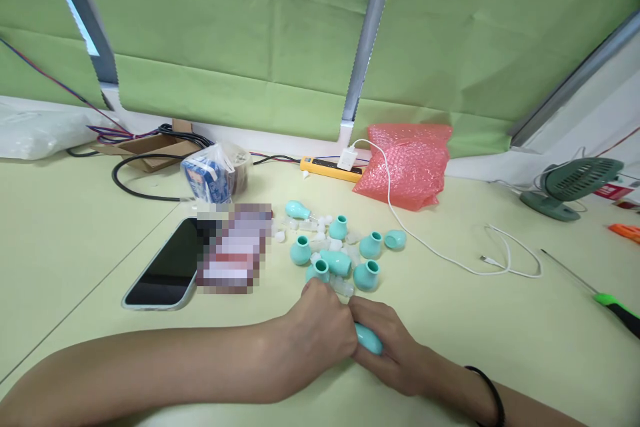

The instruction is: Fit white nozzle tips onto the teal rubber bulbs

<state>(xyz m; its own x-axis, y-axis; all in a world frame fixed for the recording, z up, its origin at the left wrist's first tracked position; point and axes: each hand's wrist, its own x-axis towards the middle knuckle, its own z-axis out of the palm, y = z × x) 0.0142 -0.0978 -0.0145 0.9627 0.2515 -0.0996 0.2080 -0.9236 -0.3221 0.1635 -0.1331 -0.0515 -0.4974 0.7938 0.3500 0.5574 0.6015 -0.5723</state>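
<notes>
My right hand (393,343) is wrapped round a teal rubber squeeze bulb (369,339), whose rounded end shows between finger and thumb. Pressed against it from the left is my closed left hand (323,321); what its fingers hold is hidden. Just beyond the hands lie several more teal bulbs, most standing with the open neck up, such as one bulb (367,276) near my right hand. Another bulb (336,262) lies on its side. Small clear and white plastic pieces (343,286) are scattered among them. Farther back, one bulb (297,209) has a thin tip fitted.
To the left lie a black-screened phone (167,267) and a blurred-out, phone-shaped item (235,250). Behind are a bagged blue package (207,173), a yellow power strip (325,169) and pink bubble wrap (407,163). A white cable (440,253), screwdriver (605,299) and green fan (575,180) are rightward.
</notes>
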